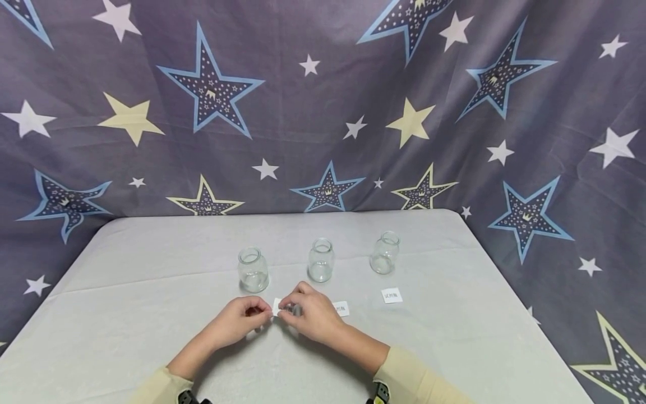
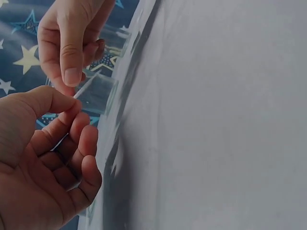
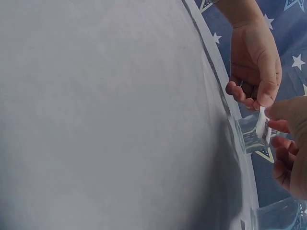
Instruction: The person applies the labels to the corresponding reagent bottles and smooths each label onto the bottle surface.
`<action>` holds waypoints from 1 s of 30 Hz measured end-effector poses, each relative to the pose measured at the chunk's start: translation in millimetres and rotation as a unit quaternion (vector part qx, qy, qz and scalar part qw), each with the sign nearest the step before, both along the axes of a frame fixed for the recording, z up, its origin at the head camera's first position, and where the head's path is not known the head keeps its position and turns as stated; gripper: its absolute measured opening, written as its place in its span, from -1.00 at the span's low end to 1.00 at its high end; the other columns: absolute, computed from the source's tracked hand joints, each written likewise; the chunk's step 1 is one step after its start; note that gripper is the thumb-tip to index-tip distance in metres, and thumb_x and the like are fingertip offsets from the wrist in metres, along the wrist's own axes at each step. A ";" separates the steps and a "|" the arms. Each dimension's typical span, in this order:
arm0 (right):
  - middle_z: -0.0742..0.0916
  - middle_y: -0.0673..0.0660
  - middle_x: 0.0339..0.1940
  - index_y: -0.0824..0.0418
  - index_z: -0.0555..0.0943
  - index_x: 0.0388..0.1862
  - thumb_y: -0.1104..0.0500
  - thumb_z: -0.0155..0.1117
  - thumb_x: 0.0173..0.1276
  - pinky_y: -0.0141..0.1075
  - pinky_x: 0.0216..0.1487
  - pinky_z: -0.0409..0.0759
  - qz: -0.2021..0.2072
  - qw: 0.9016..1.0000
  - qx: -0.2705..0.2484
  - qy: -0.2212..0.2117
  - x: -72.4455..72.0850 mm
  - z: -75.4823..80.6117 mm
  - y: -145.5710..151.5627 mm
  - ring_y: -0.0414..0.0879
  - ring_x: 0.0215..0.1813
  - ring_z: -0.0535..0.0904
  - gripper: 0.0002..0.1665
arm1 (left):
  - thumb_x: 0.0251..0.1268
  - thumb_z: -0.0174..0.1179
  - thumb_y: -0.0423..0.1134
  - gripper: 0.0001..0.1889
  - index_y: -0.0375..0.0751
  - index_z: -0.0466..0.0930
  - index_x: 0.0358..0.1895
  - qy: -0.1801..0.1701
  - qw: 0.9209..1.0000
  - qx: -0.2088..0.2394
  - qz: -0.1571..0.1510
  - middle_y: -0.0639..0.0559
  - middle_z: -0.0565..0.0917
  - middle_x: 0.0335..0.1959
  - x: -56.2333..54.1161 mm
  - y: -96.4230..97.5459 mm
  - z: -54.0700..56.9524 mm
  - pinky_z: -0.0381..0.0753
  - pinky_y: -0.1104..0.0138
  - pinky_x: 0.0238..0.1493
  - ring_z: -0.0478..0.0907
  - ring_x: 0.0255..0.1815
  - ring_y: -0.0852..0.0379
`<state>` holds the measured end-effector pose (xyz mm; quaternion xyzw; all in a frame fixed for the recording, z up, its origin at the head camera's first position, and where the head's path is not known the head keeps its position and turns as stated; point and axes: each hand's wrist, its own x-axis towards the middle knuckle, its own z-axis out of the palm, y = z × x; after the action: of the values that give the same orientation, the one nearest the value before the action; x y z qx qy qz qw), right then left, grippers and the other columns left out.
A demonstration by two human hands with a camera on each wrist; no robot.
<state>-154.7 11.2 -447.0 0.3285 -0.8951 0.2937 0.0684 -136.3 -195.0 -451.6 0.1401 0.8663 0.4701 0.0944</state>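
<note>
A small white paper label (image 1: pixel 276 306) is held up between the two hands, a little above the table. My left hand (image 1: pixel 241 321) pinches one edge of it with thumb and index finger, the other fingers loosely curled. On the opposite side my right hand (image 1: pixel 314 315) pinches it too, its fingers covering most of the paper. The right wrist view shows the label (image 3: pixel 262 125) nearly edge-on, with dark print partly visible. Just beyond the hands stands a clear glass jar (image 1: pixel 253 271), upright and lidless.
Two more clear glass jars, one in the middle (image 1: pixel 321 261) and one at the right (image 1: pixel 384 255), stand in the same row. A printed label (image 1: pixel 392 295) lies before the right jar; another label (image 1: pixel 341 308) shows beside my right hand. A star-patterned curtain (image 1: pixel 282 112) backs the white-covered table (image 1: pixel 454 336).
</note>
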 end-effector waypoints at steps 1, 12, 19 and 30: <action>0.59 -0.07 -0.35 0.01 0.70 -0.28 0.01 0.34 0.18 -0.63 -0.39 0.31 0.002 1.000 -0.004 -0.005 0.4 -0.4 0.0 -0.25 -0.42 0.49 -0.83 | 0.24 0.19 -0.19 -0.83 -0.26 0.60 -0.31 0.000 1.000 0.002 -0.002 -0.06 0.62 -0.48 0.1 0.7 0.3 0.45 0.45 -0.47 0.44 -0.52 0.36; 0.61 -0.03 -0.38 0.07 0.71 -0.29 -0.02 0.30 0.23 -0.63 -0.41 0.34 0.015 0.997 -0.060 -0.044 2.8 -1.5 -0.8 -0.38 -0.50 0.40 -0.79 | 0.28 0.16 -0.15 -0.80 -0.23 0.60 -0.24 0.001 0.999 0.036 -0.010 -0.07 0.59 -0.49 2.8 6.6 3.9 0.42 0.45 -0.56 0.44 -0.54 0.29; 0.61 0.00 -0.39 0.10 0.71 -0.32 0.04 0.34 0.21 -0.63 -0.46 0.36 0.021 0.993 -0.097 -0.066 1.7 -0.6 -0.8 -0.45 -0.54 0.32 -0.83 | 0.28 0.17 -0.16 -0.82 -0.21 0.59 -0.25 0.009 0.999 0.039 -0.007 -0.02 0.58 -0.52 3.0 6.7 2.4 0.40 0.45 -0.58 0.42 -0.57 0.31; 0.64 -0.01 -0.41 0.13 0.70 -0.37 0.12 0.35 0.19 -0.60 -0.46 0.38 0.016 0.990 -0.116 -0.082 -1.8 -5.2 1.7 -0.43 -0.52 0.34 -0.90 | 0.26 0.19 -0.19 -0.84 -0.23 0.59 -0.26 0.013 0.998 0.053 -0.008 0.01 0.58 -0.49 3.3 6.9 1.7 0.42 0.45 -0.50 0.42 -0.54 0.37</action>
<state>-156.5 12.9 -452.2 0.3079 -0.8519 0.4228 0.0279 -133.0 -188.1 -449.9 0.1577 0.8400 0.5131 0.0792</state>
